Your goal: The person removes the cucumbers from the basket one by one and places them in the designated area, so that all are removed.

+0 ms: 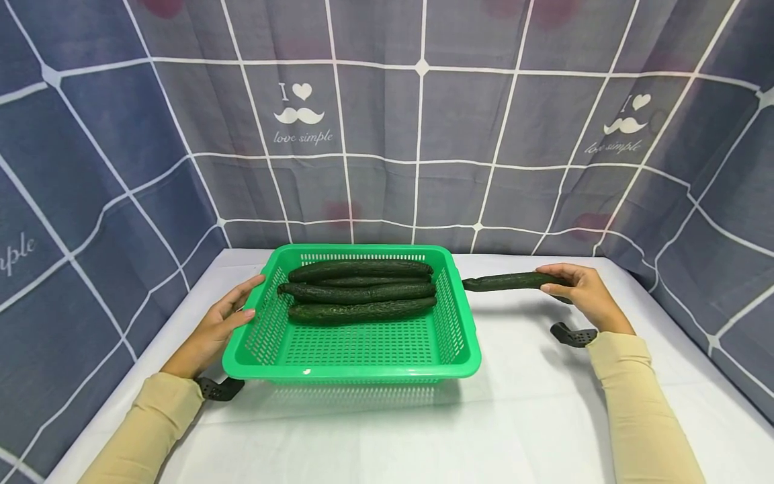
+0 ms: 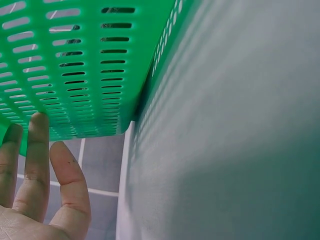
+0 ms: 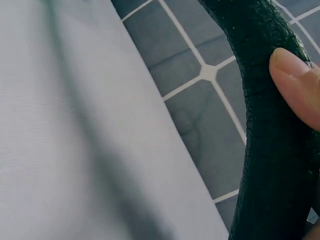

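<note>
A green perforated plastic basket (image 1: 375, 371) stands on the white-covered table with several dark green cucumbers (image 1: 363, 312) lying side by side toward its far side. At the basket's left rim is my left hand (image 1: 213, 329), thumb and forefinger tips on the edge. In the left wrist view, fairly straight fingers (image 2: 37, 165) rest against the slotted outer wall (image 2: 75, 75). To the right of the basket, my right hand (image 1: 583, 294) grips another cucumber (image 1: 504, 282) near its right end, thumb on the near side. This slightly curved cucumber (image 3: 275, 150) is above the tabletop, its left tip close to the basket's right rim.
The white tablecloth (image 1: 520, 403) extends in front of and to the right of the basket. Grey-blue checked fabric (image 1: 387, 134) hangs behind the table and along both sides. Black wrist mounts (image 1: 573, 334) sit below each wrist.
</note>
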Demonstrator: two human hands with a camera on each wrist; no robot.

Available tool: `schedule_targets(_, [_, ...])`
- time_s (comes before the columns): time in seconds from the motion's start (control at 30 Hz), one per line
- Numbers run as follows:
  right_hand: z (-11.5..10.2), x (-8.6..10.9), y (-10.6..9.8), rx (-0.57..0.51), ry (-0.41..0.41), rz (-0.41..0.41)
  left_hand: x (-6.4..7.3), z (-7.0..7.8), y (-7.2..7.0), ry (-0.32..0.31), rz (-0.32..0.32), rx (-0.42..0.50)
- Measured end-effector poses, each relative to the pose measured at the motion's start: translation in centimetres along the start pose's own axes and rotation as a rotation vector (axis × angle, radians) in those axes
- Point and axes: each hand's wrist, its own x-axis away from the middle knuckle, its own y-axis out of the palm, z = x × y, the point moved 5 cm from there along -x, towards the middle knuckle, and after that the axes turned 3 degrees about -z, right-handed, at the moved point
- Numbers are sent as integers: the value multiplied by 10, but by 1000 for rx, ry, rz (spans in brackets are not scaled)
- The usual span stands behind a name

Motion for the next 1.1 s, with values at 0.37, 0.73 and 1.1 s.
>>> schedule_targets(0.37, [11, -11, 17, 104, 20, -29, 0, 1, 0, 10, 2, 3])
schedule_targets(0.73, [18, -15, 32, 218, 54, -93, -2, 1, 1, 21, -3, 16])
schedule_targets(1.1, [21, -21, 40, 336, 31, -115, -1, 1, 1, 15, 0, 7])
